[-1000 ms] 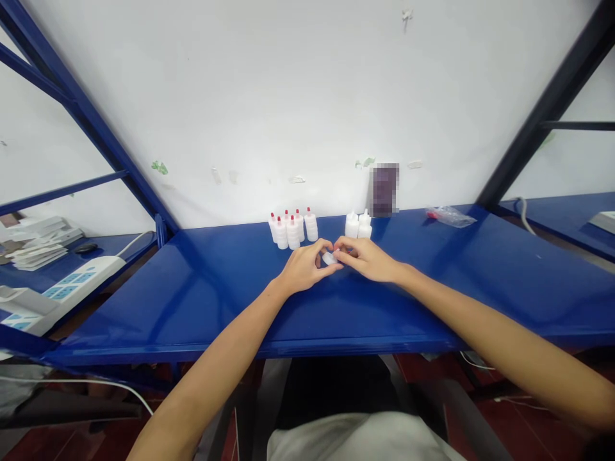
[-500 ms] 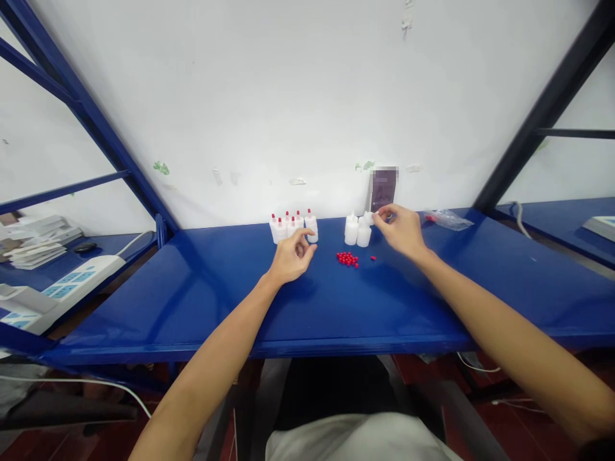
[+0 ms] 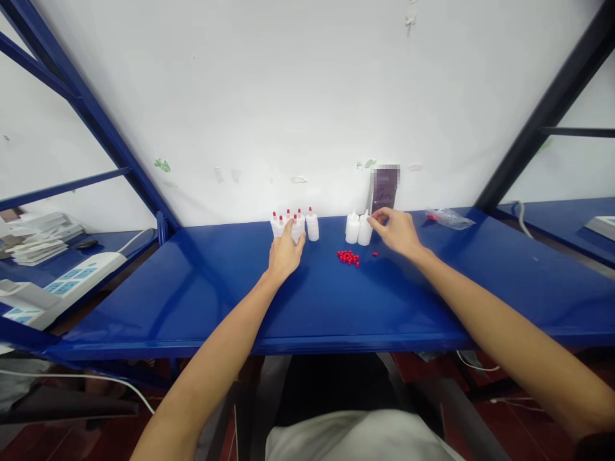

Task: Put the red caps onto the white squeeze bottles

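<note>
My left hand [image 3: 285, 250] reaches into a group of white dropper bottles with red caps [image 3: 312, 227]. Its thumb and index finger are around one front red-capped bottle [image 3: 298, 228]; the lower part of that bottle is hidden by the hand. On the right, my right hand [image 3: 398, 232] is closed, with its fingertips at the upper part of a white uncapped bottle [image 3: 364, 234]. That bottle stands upright beside another uncapped bottle [image 3: 352, 229]. In front of them lies a small pile of red caps [image 3: 348, 258], with one loose red cap [image 3: 375, 254] to its right.
A dark upright box [image 3: 385, 187] leans at the wall behind my right hand. A clear plastic bag [image 3: 451, 219] with something red lies farther right. Blue frame posts [image 3: 103, 137] rise at the left, near a white power strip [image 3: 72, 282].
My left hand has moved left and from open around the rightmost bottle to a front red-capped bottle. The white tip at my right hand, tilted before, now stands upright on the uncapped bottle.
</note>
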`<state>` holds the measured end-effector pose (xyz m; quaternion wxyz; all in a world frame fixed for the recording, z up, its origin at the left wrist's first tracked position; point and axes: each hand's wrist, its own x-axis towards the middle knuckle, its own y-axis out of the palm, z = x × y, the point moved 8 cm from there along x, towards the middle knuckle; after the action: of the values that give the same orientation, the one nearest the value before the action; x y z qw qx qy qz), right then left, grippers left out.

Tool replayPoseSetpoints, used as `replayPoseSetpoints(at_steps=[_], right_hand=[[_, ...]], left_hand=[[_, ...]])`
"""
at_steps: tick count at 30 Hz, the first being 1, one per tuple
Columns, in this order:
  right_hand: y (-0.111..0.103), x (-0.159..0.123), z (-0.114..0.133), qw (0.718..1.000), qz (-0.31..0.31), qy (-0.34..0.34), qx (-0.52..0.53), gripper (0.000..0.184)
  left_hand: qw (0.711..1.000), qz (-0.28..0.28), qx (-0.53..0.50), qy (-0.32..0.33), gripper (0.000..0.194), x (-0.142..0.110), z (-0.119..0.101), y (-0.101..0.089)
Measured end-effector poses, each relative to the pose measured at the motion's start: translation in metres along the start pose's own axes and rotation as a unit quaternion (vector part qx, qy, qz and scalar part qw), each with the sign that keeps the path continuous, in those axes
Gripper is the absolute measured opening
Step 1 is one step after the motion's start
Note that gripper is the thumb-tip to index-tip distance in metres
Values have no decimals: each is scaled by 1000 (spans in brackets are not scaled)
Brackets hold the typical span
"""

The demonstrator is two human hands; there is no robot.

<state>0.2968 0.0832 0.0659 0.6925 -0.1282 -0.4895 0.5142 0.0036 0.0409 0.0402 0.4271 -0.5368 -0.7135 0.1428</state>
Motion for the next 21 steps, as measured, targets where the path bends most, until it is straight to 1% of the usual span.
replayPoseSetpoints(at_steps=[2,4,5,6,7,9,10,11,12,14,19,21], right_hand=[[-4,-1,2,1000,7,8,-19,25],[-6,-2,5,998,43,13,-52,24],[-4,-3,6,994,85,7,-70,24],[1,-6,8,986,145,-6,-87,23],[7,-10,10,971,214,-24,-100,22],[19,-24,12,931,344,-64,-108,21],[23,-30,13,912,389,-79,-105,20],[25,-35,14,899,417,-91,-97,19],[26,-38,15,893,431,-98,-88,17],[28,-40,18,889,439,-107,-70,13],[26,-41,32,896,426,-125,-17,7],[23,-41,40,899,416,-132,15,8]], left_hand=[[1000,-7,12,-3,55,1,1,-2],[1000,-16,22,-9,51,2,1,-4],[999,-19,28,-14,50,2,0,-5],[999,-21,35,-19,48,2,0,-7],[998,-24,43,-25,46,2,0,-8],[996,-33,67,-42,42,2,-1,-12],[995,-38,80,-49,41,2,-1,-13],[994,-43,91,-52,40,1,-2,-15],[993,-46,100,-52,39,0,-4,-16],[993,-47,104,-37,37,-2,-9,-16],[995,-40,59,63,28,-8,-32,-11],[995,-38,37,83,26,-10,-37,-9]])
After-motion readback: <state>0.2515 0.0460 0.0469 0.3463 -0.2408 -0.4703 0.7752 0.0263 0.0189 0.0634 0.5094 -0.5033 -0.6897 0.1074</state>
